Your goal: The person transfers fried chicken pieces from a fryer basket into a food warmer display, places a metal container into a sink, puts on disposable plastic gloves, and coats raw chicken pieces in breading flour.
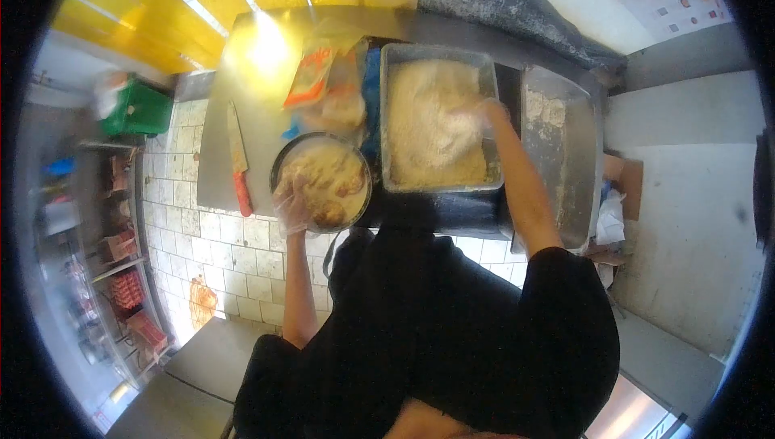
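Observation:
My left hand (292,206), in a clear plastic glove, reaches over the near left rim of a round bowl (368,197). Inside are lumpy pieces (329,214) that look like meat, lying in a pale, creamy batter (327,158). The fingertips are in among the pieces, and their grip is hidden. My right hand (483,117), also gloved, is at the right side of a deep rectangular tray (384,128) of pale flour or breading (424,100). It touches or hovers just over the powder; motion smears its fingers.
A knife (240,164) with a red handle lies on the metal table (214,144) left of the bowl. Behind the bowl are plastic packages (311,79). A second metal tray (557,156) with powder residue stands at the right. Shelves and a green crate (145,108) are further left.

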Demonstrator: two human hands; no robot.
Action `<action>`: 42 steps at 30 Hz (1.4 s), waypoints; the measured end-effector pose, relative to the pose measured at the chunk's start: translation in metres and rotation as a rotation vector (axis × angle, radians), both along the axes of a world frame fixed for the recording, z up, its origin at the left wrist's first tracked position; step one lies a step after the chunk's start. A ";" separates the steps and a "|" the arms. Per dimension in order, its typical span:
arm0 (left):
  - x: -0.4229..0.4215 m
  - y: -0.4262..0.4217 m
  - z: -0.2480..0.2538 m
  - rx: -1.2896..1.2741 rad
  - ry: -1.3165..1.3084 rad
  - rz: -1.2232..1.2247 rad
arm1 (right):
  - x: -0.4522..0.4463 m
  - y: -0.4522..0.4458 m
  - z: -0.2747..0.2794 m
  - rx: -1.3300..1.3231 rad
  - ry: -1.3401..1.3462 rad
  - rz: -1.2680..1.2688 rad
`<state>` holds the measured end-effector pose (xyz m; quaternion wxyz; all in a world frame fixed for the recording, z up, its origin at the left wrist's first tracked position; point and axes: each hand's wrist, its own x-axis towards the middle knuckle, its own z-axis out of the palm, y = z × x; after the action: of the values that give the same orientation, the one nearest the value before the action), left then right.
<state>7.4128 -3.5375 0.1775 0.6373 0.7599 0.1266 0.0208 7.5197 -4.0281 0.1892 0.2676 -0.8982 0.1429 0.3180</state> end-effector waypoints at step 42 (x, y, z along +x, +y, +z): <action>-0.004 0.011 -0.011 0.256 -0.093 -0.132 | -0.081 0.100 0.156 -0.444 -0.494 0.187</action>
<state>7.4093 -3.5262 0.1660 0.5402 0.8399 0.0431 0.0299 7.4383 -3.9276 0.3451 0.0618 -0.9936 0.0566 0.0754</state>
